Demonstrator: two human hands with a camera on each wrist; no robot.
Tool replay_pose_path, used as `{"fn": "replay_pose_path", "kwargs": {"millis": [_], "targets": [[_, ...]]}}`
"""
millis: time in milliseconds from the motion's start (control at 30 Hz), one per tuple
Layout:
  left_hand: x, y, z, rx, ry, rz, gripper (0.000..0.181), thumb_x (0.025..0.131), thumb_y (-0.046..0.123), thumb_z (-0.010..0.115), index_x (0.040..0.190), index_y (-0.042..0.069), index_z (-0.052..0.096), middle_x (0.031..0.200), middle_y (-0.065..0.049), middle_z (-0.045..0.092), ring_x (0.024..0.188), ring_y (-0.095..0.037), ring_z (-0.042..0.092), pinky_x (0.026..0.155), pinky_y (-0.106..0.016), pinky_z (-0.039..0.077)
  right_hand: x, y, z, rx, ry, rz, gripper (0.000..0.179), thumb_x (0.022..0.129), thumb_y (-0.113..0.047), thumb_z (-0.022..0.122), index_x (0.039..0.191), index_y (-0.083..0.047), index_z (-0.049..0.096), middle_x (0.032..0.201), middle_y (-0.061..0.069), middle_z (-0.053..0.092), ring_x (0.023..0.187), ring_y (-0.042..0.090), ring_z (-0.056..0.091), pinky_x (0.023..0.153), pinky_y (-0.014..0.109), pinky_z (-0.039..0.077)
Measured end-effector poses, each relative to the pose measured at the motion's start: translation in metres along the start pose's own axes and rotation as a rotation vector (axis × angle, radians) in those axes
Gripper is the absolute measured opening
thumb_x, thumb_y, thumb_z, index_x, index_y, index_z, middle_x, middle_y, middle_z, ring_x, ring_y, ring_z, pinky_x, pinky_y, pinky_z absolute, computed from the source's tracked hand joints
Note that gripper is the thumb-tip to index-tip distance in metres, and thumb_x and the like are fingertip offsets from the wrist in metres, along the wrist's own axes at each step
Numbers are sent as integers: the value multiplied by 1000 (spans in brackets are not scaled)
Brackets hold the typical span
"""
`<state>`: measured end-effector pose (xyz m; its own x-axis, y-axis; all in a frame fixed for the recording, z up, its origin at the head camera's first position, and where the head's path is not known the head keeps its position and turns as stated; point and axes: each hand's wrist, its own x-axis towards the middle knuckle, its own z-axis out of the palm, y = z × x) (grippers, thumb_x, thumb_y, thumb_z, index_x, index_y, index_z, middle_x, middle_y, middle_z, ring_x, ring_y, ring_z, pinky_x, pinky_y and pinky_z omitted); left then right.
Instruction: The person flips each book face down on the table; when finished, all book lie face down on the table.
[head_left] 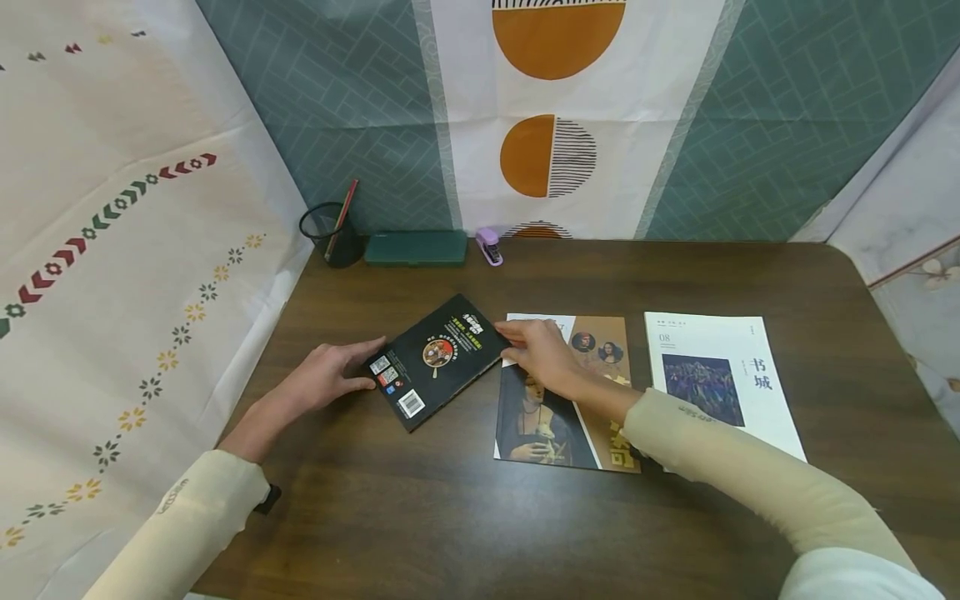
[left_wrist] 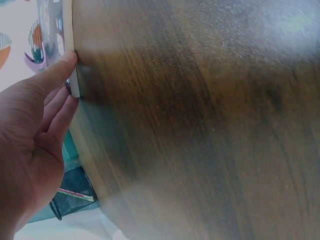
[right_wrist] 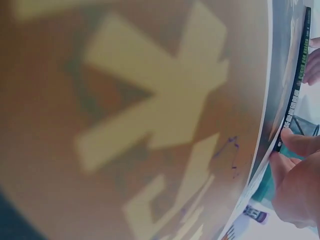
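A black book (head_left: 437, 362) lies tilted at an angle on the table, its back cover with a barcode and QR codes facing up. My left hand (head_left: 332, 373) holds its left corner, thumb on the short edge and index finger along the far side. In the left wrist view the thumb (left_wrist: 67, 59) touches the book's pale page edge (left_wrist: 74, 82). The opposite corner is pinched by my right hand (head_left: 543, 354), which reaches over a brown magazine (head_left: 540, 425). The right wrist view shows thumb and finger at the end of the dark spine (right_wrist: 302, 52).
A white magazine (head_left: 727, 383) lies to the right, partly behind my right sleeve. Along the back edge stand a black mesh pen holder (head_left: 345, 246) with pencils, a green case (head_left: 416, 248) and a purple stapler (head_left: 489, 246). Patterned cloth hangs behind and at the left.
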<state>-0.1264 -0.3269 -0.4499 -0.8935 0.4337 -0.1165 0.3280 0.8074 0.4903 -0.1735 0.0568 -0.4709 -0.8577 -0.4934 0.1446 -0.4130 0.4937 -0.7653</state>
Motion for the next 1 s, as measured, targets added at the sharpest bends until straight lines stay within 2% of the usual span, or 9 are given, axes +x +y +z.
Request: {"fn": "replay_pose_path", "kwargs": {"millis": [267, 567, 633, 700, 767, 833, 900, 1000], "targets": [[-5, 5, -2, 64, 21, 13, 72, 85, 15, 91, 148, -1, 60, 136, -18, 69, 121, -31, 70, 98, -53, 56, 12, -3, 1, -83, 14, -30, 41, 95, 2, 77, 135, 4, 70, 133, 18, 71, 113, 31, 74, 93, 43, 61], [-16, 16, 2, 110, 52, 23, 62, 82, 19, 94, 136, -2, 70, 118, -20, 77, 94, -22, 79, 78, -43, 63, 36, 3, -2, -68, -63, -106, 42, 93, 7, 77, 134, 5, 70, 131, 19, 71, 118, 32, 72, 97, 42, 59], [-18, 20, 4, 155, 65, 21, 61, 81, 21, 95, 134, -1, 72, 113, -19, 78, 84, -16, 77, 73, -39, 63, 40, 4, -3, -73, -91, -116, 42, 94, 7, 76, 135, 5, 69, 132, 19, 71, 119, 32, 71, 98, 42, 58], [-21, 23, 7, 211, 78, 23, 61, 79, 25, 96, 131, 1, 74, 105, -15, 80, 73, -9, 68, 67, -36, 59, 45, 5, -4, -89, -122, -128, 42, 94, 7, 76, 136, 4, 69, 133, 18, 70, 120, 31, 71, 98, 41, 58], [-23, 26, 9, 254, 87, 26, 60, 78, 27, 96, 129, 2, 76, 96, -10, 80, 66, -7, 55, 61, -33, 52, 50, 6, -5, -106, -157, -134, 43, 95, 7, 75, 137, 3, 69, 134, 18, 70, 121, 29, 70, 99, 41, 58], [-25, 30, 12, 289, 95, 31, 60, 77, 29, 97, 128, 3, 77, 88, -6, 78, 63, -8, 49, 59, -32, 49, 55, 8, -6, -109, -189, -135, 44, 95, 7, 75, 138, 3, 68, 134, 18, 70, 122, 29, 70, 99, 40, 58], [-27, 33, 15, 308, 105, 42, 59, 77, 31, 97, 126, 3, 78, 87, -7, 78, 61, -8, 48, 58, -33, 50, 59, 9, -8, -107, -220, -133, 44, 95, 6, 75, 138, 4, 68, 134, 17, 70, 123, 28, 69, 99, 40, 58], [-31, 37, 19, 338, 123, 58, 58, 76, 32, 97, 123, 4, 79, 97, -12, 80, 65, -10, 58, 63, -40, 57, 64, 9, -11, -86, -267, -128, 45, 95, 6, 76, 139, 5, 67, 135, 18, 70, 124, 29, 69, 100, 39, 57]]}}
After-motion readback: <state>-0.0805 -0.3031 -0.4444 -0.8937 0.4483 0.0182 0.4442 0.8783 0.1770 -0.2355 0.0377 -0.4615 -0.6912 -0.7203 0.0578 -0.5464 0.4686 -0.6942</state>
